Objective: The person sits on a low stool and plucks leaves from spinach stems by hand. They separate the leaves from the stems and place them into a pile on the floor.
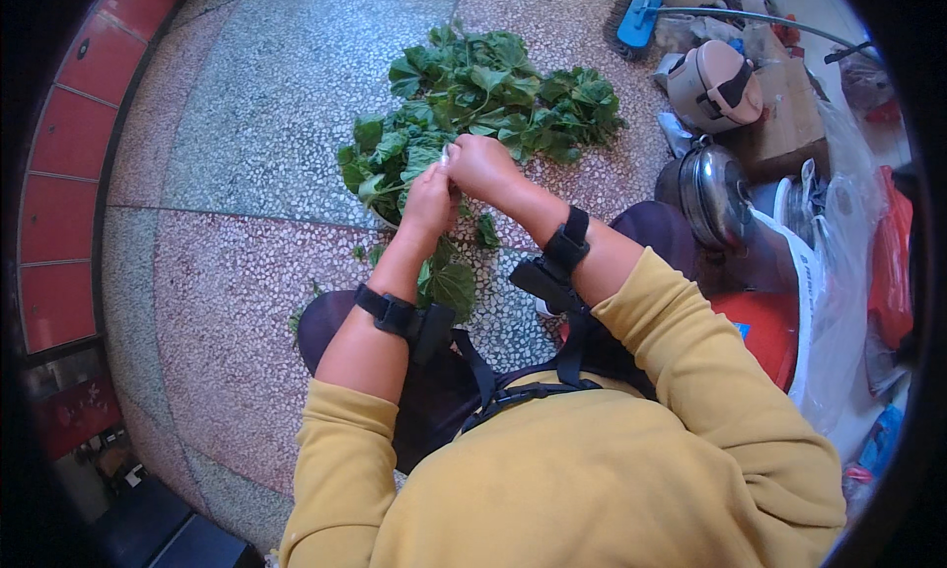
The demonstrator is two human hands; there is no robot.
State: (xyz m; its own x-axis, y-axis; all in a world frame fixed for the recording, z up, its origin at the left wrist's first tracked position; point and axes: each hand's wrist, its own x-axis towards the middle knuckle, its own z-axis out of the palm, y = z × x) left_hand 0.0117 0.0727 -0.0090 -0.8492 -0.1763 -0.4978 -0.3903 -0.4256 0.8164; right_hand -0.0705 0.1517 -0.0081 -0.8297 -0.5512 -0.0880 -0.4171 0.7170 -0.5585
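My left hand and my right hand meet in front of me, fingertips together on a pale green stem. From my left hand a leafy green stalk hangs down between my knees. Just beyond the hands a large heap of leafy greens spreads over the speckled stone floor. Nearer greens lie over a container whose pale rim barely shows. A loose leaf lies below my right hand. The fingertips hide most of the pinched part.
Red cabinet doors line the left side. At the right stand a pink lidded container, a metal pot with its lid, a cardboard box and plastic bags. A blue-headed broom lies at the top right.
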